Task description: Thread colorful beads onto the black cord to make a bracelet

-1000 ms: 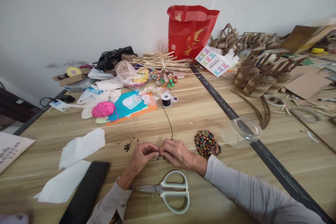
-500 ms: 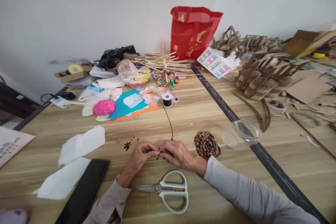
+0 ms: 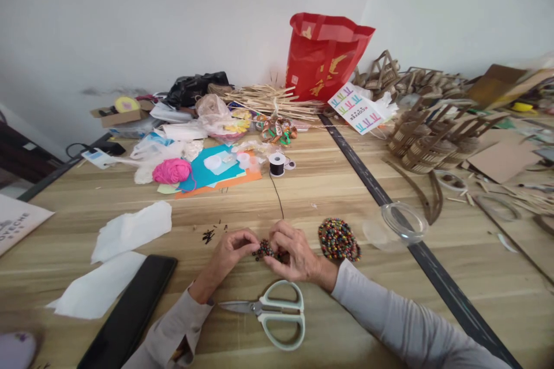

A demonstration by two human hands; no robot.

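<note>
Both hands on bead cluster, near front edge of bench
L hand point(image 3: 227, 252) & R hand point(image 3: 294, 251) pinch dark bead cluster point(image 3: 265, 249) w/ fingertips; scissors point(image 3: 270, 314) just in front, beaded mat point(image 3: 338, 239) beside R

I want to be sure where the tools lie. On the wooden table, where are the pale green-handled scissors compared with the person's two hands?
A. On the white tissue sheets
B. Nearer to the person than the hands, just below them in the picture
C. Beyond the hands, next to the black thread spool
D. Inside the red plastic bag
B: the pale green-handled scissors lie flat on the wooden table, below the left hand and right hand, which pinch a small cluster of dark beads.
</note>
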